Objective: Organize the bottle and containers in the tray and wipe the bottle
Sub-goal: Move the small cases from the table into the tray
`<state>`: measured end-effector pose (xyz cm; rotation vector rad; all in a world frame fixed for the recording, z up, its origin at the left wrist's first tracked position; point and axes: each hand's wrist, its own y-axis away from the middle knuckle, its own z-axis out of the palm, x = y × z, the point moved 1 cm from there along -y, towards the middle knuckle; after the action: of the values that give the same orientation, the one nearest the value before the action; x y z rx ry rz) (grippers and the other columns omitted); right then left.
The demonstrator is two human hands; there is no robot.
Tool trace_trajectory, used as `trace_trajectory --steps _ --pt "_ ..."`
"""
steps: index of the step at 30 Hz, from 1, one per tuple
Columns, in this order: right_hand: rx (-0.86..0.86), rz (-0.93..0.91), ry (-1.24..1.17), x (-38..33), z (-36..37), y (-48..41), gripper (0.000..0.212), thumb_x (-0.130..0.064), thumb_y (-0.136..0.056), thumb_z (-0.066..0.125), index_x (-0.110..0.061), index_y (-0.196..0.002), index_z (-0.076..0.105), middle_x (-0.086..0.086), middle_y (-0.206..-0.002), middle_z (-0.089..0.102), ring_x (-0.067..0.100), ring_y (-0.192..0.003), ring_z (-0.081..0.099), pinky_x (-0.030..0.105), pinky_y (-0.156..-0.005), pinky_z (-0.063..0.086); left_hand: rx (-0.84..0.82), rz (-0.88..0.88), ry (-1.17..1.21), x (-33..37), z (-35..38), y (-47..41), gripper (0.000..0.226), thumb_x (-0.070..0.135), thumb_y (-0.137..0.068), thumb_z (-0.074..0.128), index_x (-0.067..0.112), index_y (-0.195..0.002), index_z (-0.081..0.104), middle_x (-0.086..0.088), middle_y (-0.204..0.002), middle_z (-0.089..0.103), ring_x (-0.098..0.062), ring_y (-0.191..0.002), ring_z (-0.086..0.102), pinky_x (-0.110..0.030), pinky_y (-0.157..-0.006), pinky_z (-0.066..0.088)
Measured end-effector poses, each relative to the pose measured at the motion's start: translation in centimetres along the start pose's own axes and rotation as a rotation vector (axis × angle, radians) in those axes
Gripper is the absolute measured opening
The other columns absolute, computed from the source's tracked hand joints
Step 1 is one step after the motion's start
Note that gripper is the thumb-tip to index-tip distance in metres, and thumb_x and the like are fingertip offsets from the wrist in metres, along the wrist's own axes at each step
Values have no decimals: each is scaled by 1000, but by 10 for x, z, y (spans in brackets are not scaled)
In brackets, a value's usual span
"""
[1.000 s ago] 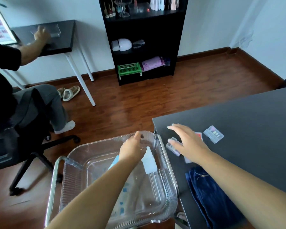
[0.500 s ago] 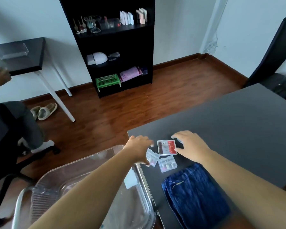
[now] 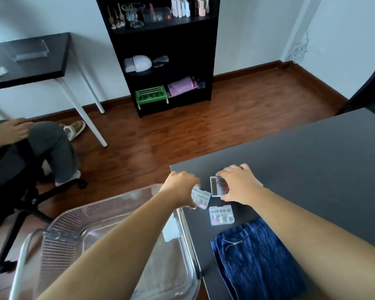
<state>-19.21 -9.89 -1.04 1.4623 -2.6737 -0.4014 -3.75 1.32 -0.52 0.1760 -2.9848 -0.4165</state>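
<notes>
My left hand (image 3: 181, 189) grips a small clear container (image 3: 202, 198) at the near left corner of the black table (image 3: 312, 161). My right hand (image 3: 239, 184) lies over a flat clear case with a red and dark insert (image 3: 218, 187), fingers curled round its edges. A third clear compartment box (image 3: 221, 215) lies loose on the table just in front of both hands. The clear plastic tray (image 3: 100, 215) sits on a cart left of the table, and the white bottle (image 3: 170, 230) lies inside it, partly behind my left forearm.
A folded blue cloth (image 3: 258, 258) lies on the table's near edge. The tray's metal cart rail (image 3: 20, 271) runs along the left. A seated person on an office chair (image 3: 30, 165) is at left; a black shelf unit (image 3: 165, 55) stands against the far wall.
My left hand left the tray and the bottle, moved right onto the table and took hold of a small container. My right hand closed over the red case. The view swung right.
</notes>
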Motion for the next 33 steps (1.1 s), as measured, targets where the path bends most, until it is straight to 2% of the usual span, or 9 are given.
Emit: trace_trajectory --steps 4,7,9,14,18,23,27,33 --pt "96 11 -60 -2 -19 6 60 -44 -70 68 -26 -124 51 -7 -119 59 17 -114 49 35 -96 27 61 -26 135 -9 -17 12 55 42 -65 80 27 -114 60 5 -112 63 -18 -108 54 -31 -86 39" --pt "161 -2 -85 -12 -42 12 58 -43 -69 69 -26 -122 52 -6 -115 59 18 -110 49 33 -91 27 142 -56 258 -24 -36 33 51 35 -63 83 24 -109 63 4 -106 65 -18 -100 56 -29 -78 44" --pt "193 -30 -93 -28 -57 17 57 -42 -69 70 -25 -120 52 -6 -113 59 18 -106 50 32 -88 31 176 -86 271 -41 -47 54 48 34 -63 83 25 -106 64 4 -103 65 -17 -96 57 -28 -74 45" --pt "229 -108 -165 -94 -70 26 59 -43 -68 71 -24 -121 51 -7 -112 58 16 -101 49 29 -89 37 178 -196 226 -86 -51 112 46 40 -65 82 29 -105 62 7 -104 64 -14 -94 55 -31 -78 49" --pt "147 -186 -181 -154 -50 34 62 -43 -69 71 -22 -124 50 -5 -115 57 16 -106 50 32 -93 43 160 -249 195 -108 -25 154 50 45 -65 80 30 -108 61 9 -106 64 -13 -95 55 -27 -74 45" --pt "23 -237 -63 -198 1 47 58 -37 -68 70 -17 -120 54 1 -116 59 21 -108 53 35 -93 45 113 -279 229 -118 26 190 56 52 -64 78 30 -113 62 8 -114 66 -16 -100 58 -25 -76 45" --pt "-75 -210 -21 -212 42 51 64 -37 -67 69 -18 -126 50 0 -120 57 22 -110 54 36 -93 44 83 -282 300 -117 58 210 53 51 -64 77 34 -111 62 12 -115 65 -15 -102 57 -28 -81 44" --pt "-148 -120 25 -211 97 52 62 -35 -70 68 -18 -126 48 0 -120 56 22 -110 54 36 -92 40 63 -307 387 -114 87 228 50 48 -66 75 36 -113 61 6 -116 63 -17 -99 57 -24 -71 36"
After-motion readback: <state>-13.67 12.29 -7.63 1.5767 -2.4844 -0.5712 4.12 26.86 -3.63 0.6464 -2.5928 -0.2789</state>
